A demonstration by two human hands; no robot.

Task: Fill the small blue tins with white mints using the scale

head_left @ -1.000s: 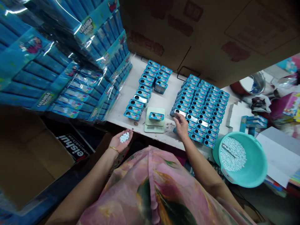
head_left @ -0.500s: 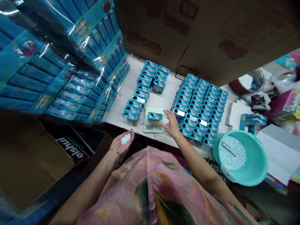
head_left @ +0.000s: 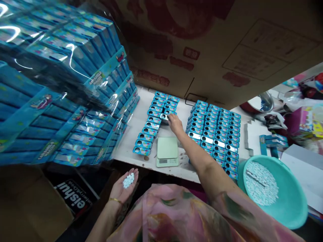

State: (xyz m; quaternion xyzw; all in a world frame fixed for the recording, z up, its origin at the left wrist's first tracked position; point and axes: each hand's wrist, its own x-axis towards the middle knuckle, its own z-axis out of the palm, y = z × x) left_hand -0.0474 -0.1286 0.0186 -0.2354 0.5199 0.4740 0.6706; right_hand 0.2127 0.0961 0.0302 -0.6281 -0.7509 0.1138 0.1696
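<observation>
My left hand lies palm up in front of the table edge, fingers stretched, with a small heap of white candies resting on it. My right hand reaches over the table, its fingers closed on a small blue tin with a dark round hole in its top. That tin is at the near end of a short row of like tins. A longer column of tins stands just left of it. The pale green kitchen scale has a bare platform.
A large block of blue tins stands right of the scale. Beyond it, a turquoise basin holds many white candies. Wrapped blue display packs are stacked at left, and a big cardboard box closes off the back.
The tin that was on the scale has been lifted off by my right hand and carried away from me to the short row. My left hand still holds the candies; the view has tilted.
</observation>
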